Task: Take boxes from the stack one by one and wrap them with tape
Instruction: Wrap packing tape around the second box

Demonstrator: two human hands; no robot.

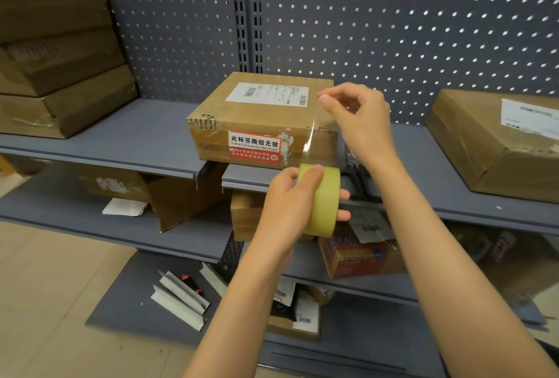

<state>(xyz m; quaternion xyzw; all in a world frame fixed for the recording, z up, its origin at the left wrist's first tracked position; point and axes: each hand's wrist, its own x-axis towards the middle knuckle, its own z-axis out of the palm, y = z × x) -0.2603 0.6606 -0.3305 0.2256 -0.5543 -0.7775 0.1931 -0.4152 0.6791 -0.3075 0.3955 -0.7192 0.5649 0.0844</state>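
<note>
Grey steel shelf (127,135) carries the stiff brown cardboard box (257,123). Left hand (290,199) grips the yellowish tape roll (325,199); right hand (360,114) pinches its thin, clingy clear strip (313,128). Hold edges only.

The left hand (292,196) covers much of the tape roll (325,199), so its core and near face cannot be seen, and the clear strip (311,132) pulled up from it almost vanishes against the box (260,119) behind. The right hand (360,114) hides that box's right corner. The print on the box's white label (267,94) is too small to read. The stack of boxes (60,54) is cut by the left and top edges, and the box at right (496,141) by the right edge, its label blurred. Dark objects (360,181) behind the right wrist are mostly hidden and cannot be identified
</note>
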